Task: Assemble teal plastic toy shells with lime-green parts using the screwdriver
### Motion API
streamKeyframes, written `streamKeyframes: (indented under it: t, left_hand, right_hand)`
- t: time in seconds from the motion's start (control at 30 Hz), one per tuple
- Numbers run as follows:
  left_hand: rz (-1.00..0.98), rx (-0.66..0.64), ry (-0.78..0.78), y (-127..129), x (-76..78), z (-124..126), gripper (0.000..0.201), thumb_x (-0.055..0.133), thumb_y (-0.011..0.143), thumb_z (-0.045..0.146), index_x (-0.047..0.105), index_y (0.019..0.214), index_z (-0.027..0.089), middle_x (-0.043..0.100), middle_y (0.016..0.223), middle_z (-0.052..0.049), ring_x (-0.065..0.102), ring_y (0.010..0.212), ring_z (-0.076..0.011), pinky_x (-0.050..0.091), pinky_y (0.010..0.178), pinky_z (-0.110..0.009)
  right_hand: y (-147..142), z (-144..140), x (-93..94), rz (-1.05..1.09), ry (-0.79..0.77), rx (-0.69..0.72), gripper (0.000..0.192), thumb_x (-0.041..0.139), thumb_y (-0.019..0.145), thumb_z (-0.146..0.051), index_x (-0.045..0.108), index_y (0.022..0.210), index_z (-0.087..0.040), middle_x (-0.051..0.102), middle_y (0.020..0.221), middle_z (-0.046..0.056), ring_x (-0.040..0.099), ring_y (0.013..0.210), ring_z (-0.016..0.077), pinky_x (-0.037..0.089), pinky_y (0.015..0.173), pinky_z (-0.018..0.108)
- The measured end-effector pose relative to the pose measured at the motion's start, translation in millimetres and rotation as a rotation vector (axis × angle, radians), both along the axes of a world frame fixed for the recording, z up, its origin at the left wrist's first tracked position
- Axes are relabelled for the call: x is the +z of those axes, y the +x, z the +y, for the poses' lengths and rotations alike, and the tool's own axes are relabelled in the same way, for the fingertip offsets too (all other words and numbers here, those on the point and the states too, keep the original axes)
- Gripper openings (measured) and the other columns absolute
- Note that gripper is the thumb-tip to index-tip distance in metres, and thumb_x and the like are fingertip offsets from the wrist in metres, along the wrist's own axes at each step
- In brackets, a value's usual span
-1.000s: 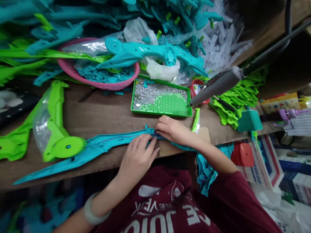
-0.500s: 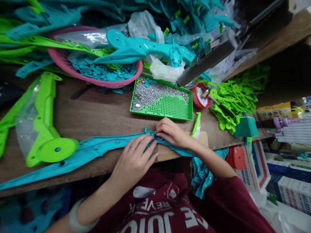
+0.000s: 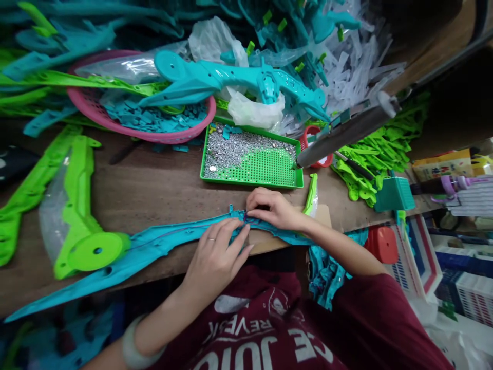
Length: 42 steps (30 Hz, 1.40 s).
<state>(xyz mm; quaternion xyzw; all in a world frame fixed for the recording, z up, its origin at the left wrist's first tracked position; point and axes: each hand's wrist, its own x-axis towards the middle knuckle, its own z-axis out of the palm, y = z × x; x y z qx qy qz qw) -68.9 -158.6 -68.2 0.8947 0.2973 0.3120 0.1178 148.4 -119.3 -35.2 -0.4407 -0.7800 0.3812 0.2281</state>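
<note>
A long turquoise plastic shell half [image 3: 154, 245] lies hollow side up along the table's front edge. A thin purplish wire [image 3: 169, 234] runs inside it toward my hands. With bent fingers, my left hand [image 3: 217, 252] grips the shell near its middle. My right hand [image 3: 273, 209] is closed in a pinch on the wire just beside the left fingertips; the exact pinch point is partly hidden. A lime-green plastic part with a round end [image 3: 96, 251] rests over the shell's left portion. Under the shell's right portion is a piece of cardboard [image 3: 265, 241].
Behind my hands stands a green tray [image 3: 252, 181] of small screws, with a pink basket [image 3: 142, 134] of turquoise pieces to its left. A grey cylindrical tool [image 3: 346, 126] hangs over the red cup [image 3: 323, 161]. Green parts [image 3: 358, 180] are heaped at right.
The view has shifted slightly, and the hanging tool now appears farther right and lower, over the red cup. Both hands stay at the same place on the shell with little finger movement.
</note>
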Motion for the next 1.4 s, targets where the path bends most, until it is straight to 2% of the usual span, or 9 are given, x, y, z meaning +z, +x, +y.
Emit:
streamKeyframes:
  t: [0.13, 0.3, 0.47, 0.57, 0.7, 0.87, 1.07, 1.2, 1.4]
  left_hand:
    - [-0.01, 0.011, 0.015, 2, -0.5, -3, 0.027, 0.063, 0.093, 0.019, 0.066, 0.118, 0.009, 0.067, 0.116, -0.02, 0.064, 0.111, -0.0342, 0.055, 0.09, -0.049]
    - [-0.016, -0.031, 0.035, 3, -0.9, 1, 0.025, 0.058, 0.095, 0.02, 0.067, 0.116, 0.012, 0.065, 0.133, -0.021, 0.06, 0.126, -0.0343, 0.053, 0.099, -0.05]
    - [0.047, -0.098, 0.033, 9, 7.6, 12, 0.017, 0.059, 0.094, 0.024, 0.068, 0.104, 0.014, 0.065, 0.129, -0.02, 0.06, 0.123, -0.0346, 0.053, 0.099, -0.053]
    - [0.083, -0.101, -0.003, 11, 12.9, 13, 0.015, 0.064, 0.091, 0.028, 0.066, 0.1, 0.015, 0.065, 0.126, -0.02, 0.061, 0.12, -0.0348, 0.054, 0.099, -0.056]
    - [0.07, -0.084, -0.018, 12, 8.4, 8, 0.018, 0.068, 0.088, 0.026, 0.065, 0.102, 0.015, 0.065, 0.128, -0.019, 0.06, 0.122, -0.0353, 0.052, 0.103, -0.056]
    - [0.084, -0.013, -0.004, 20, 5.3, -2, 0.023, 0.069, 0.087, 0.024, 0.067, 0.107, 0.013, 0.066, 0.129, -0.017, 0.06, 0.123, -0.0333, 0.053, 0.103, -0.051]
    - [0.275, 0.119, -0.018, 35, 18.7, -21, 0.028, 0.065, 0.094, 0.03, 0.071, 0.112, 0.009, 0.065, 0.135, -0.015, 0.063, 0.109, -0.0273, 0.054, 0.086, -0.039]
    - [0.331, 0.183, -0.046, 46, 21.1, -27, 0.03, 0.059, 0.098, 0.026, 0.07, 0.117, 0.007, 0.064, 0.136, -0.016, 0.063, 0.106, -0.0245, 0.051, 0.081, -0.036]
    - [0.402, 0.234, -0.033, 54, 23.2, -29, 0.031, 0.056, 0.1, 0.032, 0.072, 0.113, 0.009, 0.064, 0.134, -0.017, 0.064, 0.103, -0.0231, 0.05, 0.082, -0.035]
  right_hand:
    - [7, -10, 4.8, -0.174, 0.033, -0.006, 0.016, 0.058, 0.098, -0.028, 0.066, 0.088, -0.017, 0.064, 0.1, 0.007, 0.058, 0.1, 0.019, 0.049, 0.094, 0.038]
    - [-12, 2, 58.9, -0.225, 0.092, -0.017, 0.017, 0.059, 0.098, -0.031, 0.065, 0.105, -0.017, 0.064, 0.109, 0.008, 0.061, 0.102, 0.0175, 0.052, 0.09, 0.032]
    - [-38, 113, 119.3, -0.549, 0.427, -0.346, 0.018, 0.048, 0.097, -0.015, 0.065, 0.104, -0.014, 0.065, 0.11, 0.005, 0.061, 0.109, 0.0176, 0.046, 0.09, 0.031]
    - [-11, 175, 128.4, -0.948, 0.327, -0.625, 0.049, 0.017, 0.092, 0.004, 0.062, 0.112, -0.002, 0.06, 0.126, 0.014, 0.048, 0.136, 0.0246, 0.038, 0.098, 0.038]
    - [37, 198, 113.0, -1.014, 0.306, -0.546, 0.033, 0.054, 0.083, -0.003, 0.061, 0.115, -0.005, 0.065, 0.122, 0.026, 0.058, 0.119, 0.0341, 0.047, 0.094, 0.045]
    - [70, 193, 128.7, -1.037, 0.458, -0.403, 0.04, 0.061, 0.08, -0.015, 0.059, 0.12, -0.006, 0.062, 0.127, 0.025, 0.056, 0.117, 0.0327, 0.047, 0.092, 0.043]
    - [43, 126, 157.3, -0.833, 0.895, -0.273, 0.053, 0.044, 0.093, -0.036, 0.057, 0.134, -0.005, 0.067, 0.117, 0.014, 0.066, 0.101, 0.0227, 0.042, 0.076, 0.037]
    - [23, 80, 138.7, -0.771, 0.902, -0.182, 0.061, 0.06, 0.086, -0.022, 0.049, 0.145, -0.013, 0.068, 0.102, 0.012, 0.066, 0.085, 0.0219, 0.05, 0.07, 0.034]
    - [-17, 63, 113.7, -0.465, 0.75, -0.073, 0.061, 0.06, 0.08, -0.017, 0.049, 0.14, -0.015, 0.066, 0.112, 0.014, 0.065, 0.097, 0.0274, 0.055, 0.083, 0.041]
